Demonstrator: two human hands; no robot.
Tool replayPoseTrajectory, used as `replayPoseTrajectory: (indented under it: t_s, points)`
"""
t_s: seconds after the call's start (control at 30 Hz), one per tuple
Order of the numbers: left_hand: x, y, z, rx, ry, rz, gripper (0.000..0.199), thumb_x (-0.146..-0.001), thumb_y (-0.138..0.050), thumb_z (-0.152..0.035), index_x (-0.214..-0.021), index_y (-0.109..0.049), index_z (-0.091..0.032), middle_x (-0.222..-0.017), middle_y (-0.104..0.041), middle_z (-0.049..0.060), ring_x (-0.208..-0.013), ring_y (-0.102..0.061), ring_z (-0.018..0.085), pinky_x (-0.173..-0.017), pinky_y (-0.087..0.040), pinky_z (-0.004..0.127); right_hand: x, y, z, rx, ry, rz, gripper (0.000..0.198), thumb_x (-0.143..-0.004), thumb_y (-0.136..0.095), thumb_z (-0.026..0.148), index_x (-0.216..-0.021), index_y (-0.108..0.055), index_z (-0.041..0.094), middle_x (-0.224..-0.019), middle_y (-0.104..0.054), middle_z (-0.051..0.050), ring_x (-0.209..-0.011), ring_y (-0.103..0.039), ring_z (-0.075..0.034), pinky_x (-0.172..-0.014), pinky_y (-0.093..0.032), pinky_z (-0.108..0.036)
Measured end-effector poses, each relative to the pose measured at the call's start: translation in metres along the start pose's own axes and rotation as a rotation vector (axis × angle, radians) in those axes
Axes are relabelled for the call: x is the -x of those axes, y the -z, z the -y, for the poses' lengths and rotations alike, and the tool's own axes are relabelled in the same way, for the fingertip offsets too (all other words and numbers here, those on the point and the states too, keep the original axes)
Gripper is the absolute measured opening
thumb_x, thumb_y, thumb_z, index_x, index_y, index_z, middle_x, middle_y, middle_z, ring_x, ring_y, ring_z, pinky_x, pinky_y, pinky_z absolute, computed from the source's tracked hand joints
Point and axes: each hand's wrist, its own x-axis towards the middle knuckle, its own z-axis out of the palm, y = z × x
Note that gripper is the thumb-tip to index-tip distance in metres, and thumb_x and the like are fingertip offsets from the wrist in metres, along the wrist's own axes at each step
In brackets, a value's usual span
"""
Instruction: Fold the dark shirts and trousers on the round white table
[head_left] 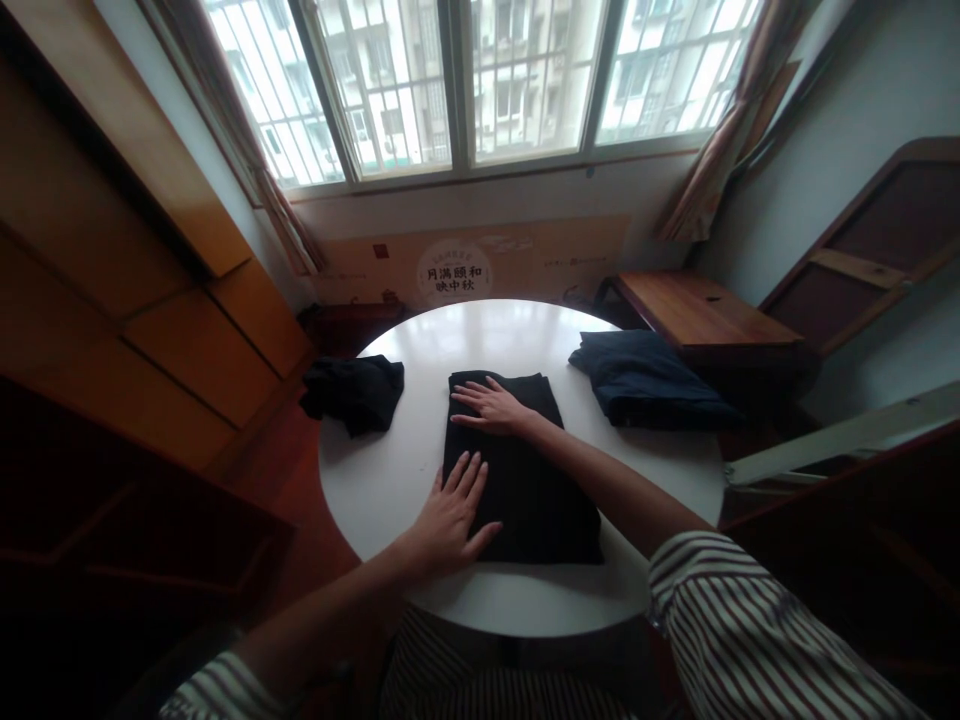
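A folded black garment (pixel 536 500) lies flat in the middle of the round white table (pixel 360 500); its exact kind does not show. My left hand (pixel 454 515) rests on its near left edge, fingers spread and thumb out. Farther up, my right hand (pixel 491 407) lies flat across the garment's far end with the fingers apart. Both hands press on the cloth and neither grips it. To the left sits a crumpled black cloth (pixel 356 392) that hangs a little over the table's edge. A folded dark blue garment (pixel 649 380) lies at the right edge.
A wooden side table (pixel 709 310) stands beyond the right edge, near a wood-framed panel (pixel 877 240) leaning on the wall. Orange cabinets (pixel 187 340) line the left side. Barred windows (pixel 525 80) with curtains are behind the table. A dark wooden piece (pixel 127 510) is at lower left.
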Motion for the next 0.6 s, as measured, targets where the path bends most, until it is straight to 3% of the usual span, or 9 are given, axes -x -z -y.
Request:
replayPoseTrajectory:
  t_s: [0.13,0.23,0.37,0.43,0.5,0.6]
  points:
    - [0.009,0.001,-0.009,0.015,-0.006,0.036,0.076,-0.097,-0.041,-0.051,-0.158,-0.012,-0.016,-0.164,-0.006,0.016,-0.152,-0.002,0.033,-0.118,-0.016,0.06,-0.011,-0.002,-0.007,-0.009,-0.052,-0.009,0.051,-0.103,-0.033,0.049,-0.147,-0.045,0.028,-0.157,-0.035,-0.003,-0.147,-0.027,-0.025,-0.12,-0.007,-0.056]
    - [0.012,0.004,-0.008,0.064,-0.004,0.034,0.074,-0.098,-0.042,-0.049,-0.158,-0.015,-0.016,-0.164,-0.008,0.015,-0.152,-0.004,0.033,-0.118,-0.016,0.06,-0.007,0.0,-0.001,-0.056,-0.09,-0.05,0.048,-0.103,-0.034,0.045,-0.145,-0.048,0.026,-0.155,-0.039,-0.005,-0.147,-0.029,-0.025,-0.12,-0.008,-0.056]
    - [0.011,0.006,0.009,0.26,0.027,-0.086,0.055,-0.099,-0.044,-0.042,-0.149,-0.038,-0.021,-0.16,-0.029,0.012,-0.151,-0.016,0.029,-0.12,-0.022,0.053,0.031,0.019,0.012,-0.109,-0.211,-0.273,0.045,-0.098,-0.047,0.038,-0.136,-0.054,0.015,-0.145,-0.052,-0.015,-0.138,-0.043,-0.027,-0.115,-0.029,-0.046]
    - [0.006,0.006,0.024,0.435,0.164,-0.259,0.05,-0.097,-0.049,-0.039,-0.143,-0.044,-0.02,-0.155,-0.035,0.014,-0.148,-0.025,0.029,-0.12,-0.026,0.051,0.064,0.031,0.015,-0.035,-0.396,-0.421,0.041,-0.097,-0.049,0.036,-0.126,-0.06,0.01,-0.131,-0.061,-0.02,-0.125,-0.054,-0.031,-0.107,-0.038,-0.044]
    - [-0.005,0.009,0.04,0.703,0.371,-0.409,0.059,-0.092,-0.059,-0.037,-0.145,-0.038,-0.019,-0.153,-0.035,0.019,-0.14,-0.04,0.03,-0.114,-0.035,0.05,0.098,0.041,0.013,0.055,-0.608,-0.487,0.041,-0.094,-0.053,0.039,-0.118,-0.062,0.008,-0.119,-0.064,-0.024,-0.116,-0.058,-0.035,-0.101,-0.042,-0.047]
    - [-0.026,0.02,0.057,1.127,0.64,-0.432,0.078,-0.084,-0.072,-0.032,-0.147,-0.03,-0.017,-0.148,-0.04,0.024,-0.119,-0.06,0.027,-0.098,-0.05,0.042,0.136,0.046,0.003,-0.11,-0.81,-0.364,0.05,-0.082,-0.07,0.046,-0.111,-0.063,0.006,-0.099,-0.068,-0.021,-0.098,-0.065,-0.035,-0.085,-0.051,-0.041]
